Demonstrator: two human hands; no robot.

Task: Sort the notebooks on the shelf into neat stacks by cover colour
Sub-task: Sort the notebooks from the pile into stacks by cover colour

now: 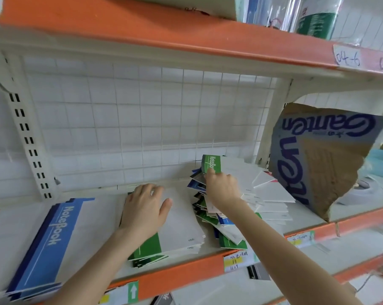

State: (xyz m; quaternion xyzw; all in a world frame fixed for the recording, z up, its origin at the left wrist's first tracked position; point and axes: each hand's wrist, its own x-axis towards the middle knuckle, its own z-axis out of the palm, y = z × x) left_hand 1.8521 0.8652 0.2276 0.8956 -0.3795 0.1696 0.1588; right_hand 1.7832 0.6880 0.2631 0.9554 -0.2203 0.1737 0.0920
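Left hand [145, 208] lies flat, fingers straight, on the green stack [148, 247] at the shelf [181, 274] front edge. Right hand [222, 188] pinches a green notebook [211, 164], seemingly raised above the jumbled pile [269, 194]; open shelf lies behind.

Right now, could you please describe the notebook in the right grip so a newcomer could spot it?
On the orange-edged shelf, find the torn cardboard box at the right; just left of it lies a messy fanned pile of notebooks. The green notebook sits at the pile's back top, in the right grip, the only one showing white NoteBook lettering on green.
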